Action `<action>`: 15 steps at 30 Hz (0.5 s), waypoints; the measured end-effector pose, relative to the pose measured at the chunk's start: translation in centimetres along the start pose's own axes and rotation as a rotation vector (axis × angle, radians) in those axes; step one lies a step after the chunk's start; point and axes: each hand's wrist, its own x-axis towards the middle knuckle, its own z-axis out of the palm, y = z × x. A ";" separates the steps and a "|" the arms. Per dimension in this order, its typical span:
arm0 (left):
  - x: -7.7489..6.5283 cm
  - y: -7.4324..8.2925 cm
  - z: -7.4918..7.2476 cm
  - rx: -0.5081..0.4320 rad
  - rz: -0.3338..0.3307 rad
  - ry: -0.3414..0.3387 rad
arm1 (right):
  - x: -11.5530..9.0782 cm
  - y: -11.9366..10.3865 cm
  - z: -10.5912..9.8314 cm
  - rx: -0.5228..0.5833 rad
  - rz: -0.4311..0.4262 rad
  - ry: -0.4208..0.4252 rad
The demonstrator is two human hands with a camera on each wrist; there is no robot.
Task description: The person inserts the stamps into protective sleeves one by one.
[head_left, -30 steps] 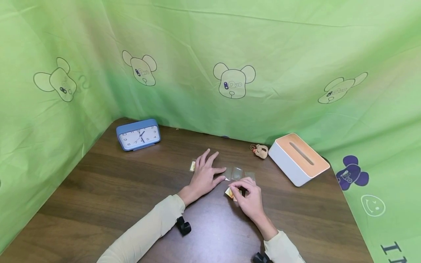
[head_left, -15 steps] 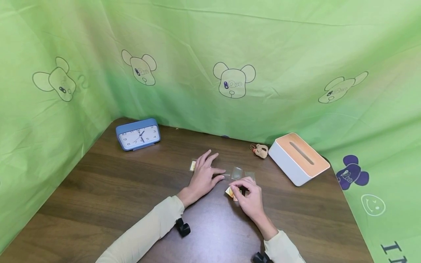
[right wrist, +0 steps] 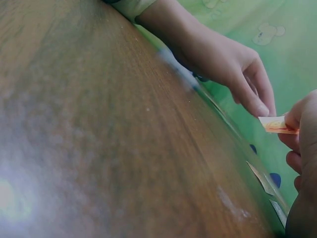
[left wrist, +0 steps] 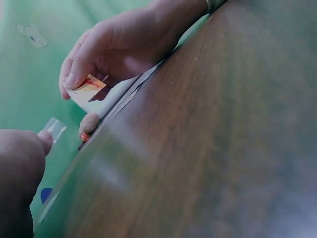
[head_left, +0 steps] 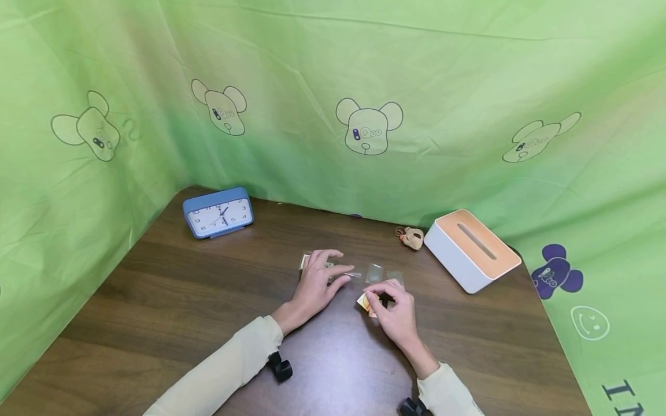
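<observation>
My right hand (head_left: 394, 312) pinches a small yellow-and-orange picture card (head_left: 367, 303) by its edge, thumb against fingertip. The card's printed face (left wrist: 89, 88) shows well in the left wrist view. To its left, my left hand (head_left: 314, 287) pinches a small clear plastic sleeve (head_left: 354, 274), seen nearly edge-on. That sleeve (left wrist: 55, 130) sticks out past the thumb in the left wrist view. Two more clear sleeves (head_left: 375, 274) lie on the table just beyond the right hand. Partly hidden behind the left fingers is another small card (head_left: 304, 262).
A blue alarm clock (head_left: 218, 214) stands at the back left of the wooden table (head_left: 171, 300). At the back right are a white tissue box (head_left: 470, 251) with a wood-toned lid and a small tan plush keychain (head_left: 413, 238). Green curtain (head_left: 291, 173) surrounds the table.
The left hand has drawn slightly back and left, its outer fingers bending in. The sleeve it pinches has tipped up from near flat to edge-on. The right hand has barely moved.
</observation>
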 end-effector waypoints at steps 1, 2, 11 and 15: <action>-0.1 -0.1 -0.1 -0.015 0.007 0.011 | 0.0 0.0 0.0 0.000 0.002 0.000; -0.2 -0.2 -0.1 -0.032 0.015 0.025 | 0.0 0.1 0.0 0.001 0.003 0.000; -1.6 -0.9 -0.1 -0.244 0.048 0.129 | 0.0 0.2 0.0 0.015 -0.011 0.003; -1.9 -0.5 -0.6 -0.278 -0.013 0.113 | 0.0 0.1 0.0 0.016 -0.006 0.004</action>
